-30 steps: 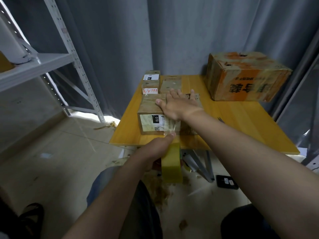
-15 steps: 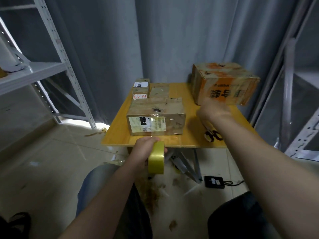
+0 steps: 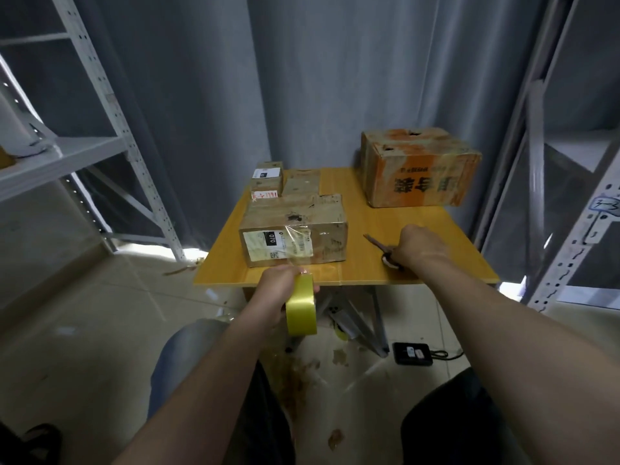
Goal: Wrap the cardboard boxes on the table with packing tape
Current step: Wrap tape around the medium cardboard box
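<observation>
Head view, near to far. Left hand [image 3: 281,292], lower centre of frame, just off the table [image 3: 436,263] front edge: fingers wrapped round the yellow tape roll [image 3: 301,310], thumb on top, firm grip. A clear tape strip [image 3: 295,251] runs from the roll up the front face of the near box [image 3: 292,223]; strip is taut and uncut.

Right hand [image 3: 421,248], centre right, on the tabletop: fingers curled onto the scissors [image 3: 385,255], blade pointing up-left. Grip looks closed on the handles, but fingertips are hidden.

Near box sits at table front left. Two small boxes [image 3: 300,186] stand just behind it, touching or nearly so. Large box [image 3: 419,172], orange print, at rear right, well apart. Grey curtain [image 3: 335,78] behind; shelving [image 3: 67,156] at upper left.

Assessment: early stage. One strip laid on near box, approx. top to front; cut is pending, more passes probably needed. Small boxes and large box: no fresh tape evident, though can't confirm at this res. Est. most of the job is left.
</observation>
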